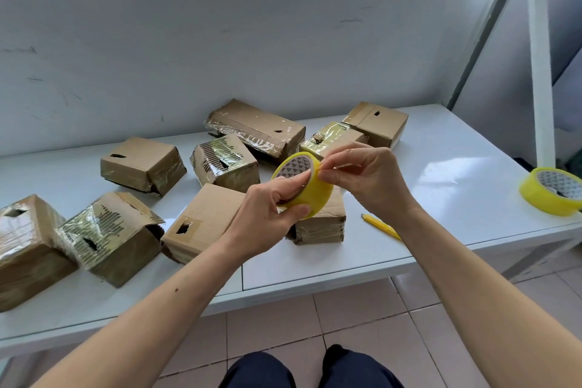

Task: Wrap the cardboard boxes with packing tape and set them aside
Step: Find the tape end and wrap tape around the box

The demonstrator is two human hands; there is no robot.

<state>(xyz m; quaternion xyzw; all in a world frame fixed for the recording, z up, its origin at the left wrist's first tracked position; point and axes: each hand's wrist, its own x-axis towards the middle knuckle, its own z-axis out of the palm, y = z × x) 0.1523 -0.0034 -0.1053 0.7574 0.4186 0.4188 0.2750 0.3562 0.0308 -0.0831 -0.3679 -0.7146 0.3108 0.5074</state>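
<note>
A yellow roll of packing tape [315, 189] is held up over the white table [441, 167]. My left hand [267, 217] grips the roll, fingers through its core and thumb on the outer face. My right hand [368, 176] pinches at the roll's upper edge with thumb and fingertips. Directly under the roll sit two cardboard boxes: a plain one with a torn hole [201, 224] and a smaller one [324, 224] partly hidden by the roll. Several more boxes, most covered in shiny tape, are spread over the table.
A second yellow tape roll [554, 190] lies at the table's right edge. A yellow cutter [381, 225] lies by my right forearm. Taped boxes [28, 249] crowd the left end. A white wall rises behind the table; a white post [540, 72] stands right.
</note>
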